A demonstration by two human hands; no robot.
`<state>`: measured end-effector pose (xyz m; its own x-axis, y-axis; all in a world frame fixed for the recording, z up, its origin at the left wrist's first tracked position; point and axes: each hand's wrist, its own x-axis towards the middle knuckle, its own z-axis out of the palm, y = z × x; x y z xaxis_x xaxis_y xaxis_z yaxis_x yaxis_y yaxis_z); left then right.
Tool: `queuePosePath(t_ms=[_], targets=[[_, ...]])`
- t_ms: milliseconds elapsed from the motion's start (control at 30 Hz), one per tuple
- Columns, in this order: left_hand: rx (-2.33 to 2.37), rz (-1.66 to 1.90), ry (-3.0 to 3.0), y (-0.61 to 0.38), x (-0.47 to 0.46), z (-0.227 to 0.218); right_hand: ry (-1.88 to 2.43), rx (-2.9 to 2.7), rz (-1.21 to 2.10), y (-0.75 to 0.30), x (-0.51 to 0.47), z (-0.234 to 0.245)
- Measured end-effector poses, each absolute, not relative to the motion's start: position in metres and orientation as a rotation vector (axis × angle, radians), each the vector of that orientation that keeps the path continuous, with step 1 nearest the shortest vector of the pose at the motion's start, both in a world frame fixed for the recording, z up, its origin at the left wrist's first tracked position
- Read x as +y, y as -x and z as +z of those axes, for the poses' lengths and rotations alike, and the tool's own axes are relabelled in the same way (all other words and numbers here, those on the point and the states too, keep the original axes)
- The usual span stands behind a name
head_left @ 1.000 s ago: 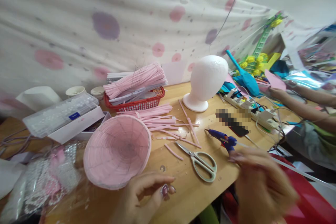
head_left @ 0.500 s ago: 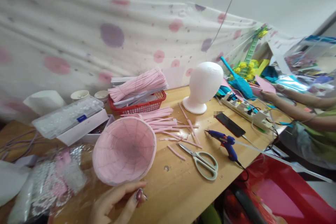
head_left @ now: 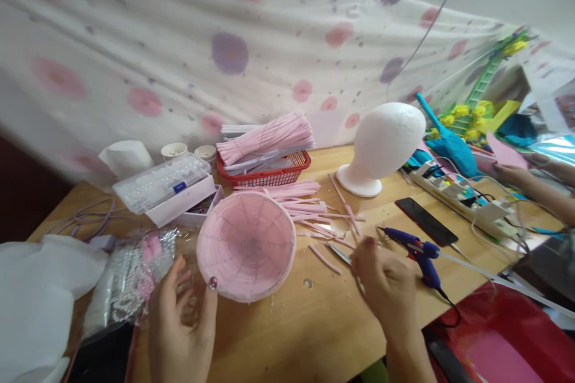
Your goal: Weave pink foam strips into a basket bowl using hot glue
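Observation:
My left hand lies with its fingers spread at the near table edge. Its thumb touches the lower left rim of a pink woven bowl that stands tilted on the wooden table. My right hand is curled down over the scissors. Only a blade tip shows to the left of that hand; the handles are hidden under it. A blue glue gun lies just to its right. Cut pink strips are scattered behind the bowl.
A red basket of pink strips, a white foam head, a bead box and a bead bag crowd the table. A phone and power strip lie right. Another person's hand works far right.
The view has swung left. My right hand has come back in and dropped onto the scissors. My left hand has slid left and opened beside the bowl.

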<state>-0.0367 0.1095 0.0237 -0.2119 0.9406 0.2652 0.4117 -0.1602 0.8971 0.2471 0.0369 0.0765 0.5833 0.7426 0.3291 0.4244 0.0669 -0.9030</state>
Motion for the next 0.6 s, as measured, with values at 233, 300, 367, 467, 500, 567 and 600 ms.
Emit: queuePosePath(t_ms=[233, 300, 367, 467, 500, 567, 600], targets=[[1.484, 1.089, -1.426, 0.034, 0.110, 0.041, 1.746, -1.310, 0.532, -0.212, 0.083, 0.078], [1.488, 1.087, -1.512, 0.032, 0.110, 0.044, 1.734, -1.354, 0.641, -0.207, 0.087, 0.074], [1.484, 1.103, -1.581, 0.032, 0.110, 0.043, 1.710, -1.386, 0.668, -0.205, 0.089, 0.070], [1.445, 1.094, -1.606, 0.035, 0.112, 0.037, 1.731, -1.452, 0.609, -0.206, 0.091, 0.069], [1.433, 1.097, -1.593, 0.037, 0.112, 0.034, 1.751, -1.491, 0.588, -0.207, 0.090, 0.069], [1.411, 1.107, -1.567, 0.039, 0.113, 0.031, 1.796, -1.580, 0.522, -0.210, 0.089, 0.069], [1.403, 1.113, -1.557, 0.040, 0.114, 0.030, 1.816, -1.621, 0.474, -0.211, 0.088, 0.069]])
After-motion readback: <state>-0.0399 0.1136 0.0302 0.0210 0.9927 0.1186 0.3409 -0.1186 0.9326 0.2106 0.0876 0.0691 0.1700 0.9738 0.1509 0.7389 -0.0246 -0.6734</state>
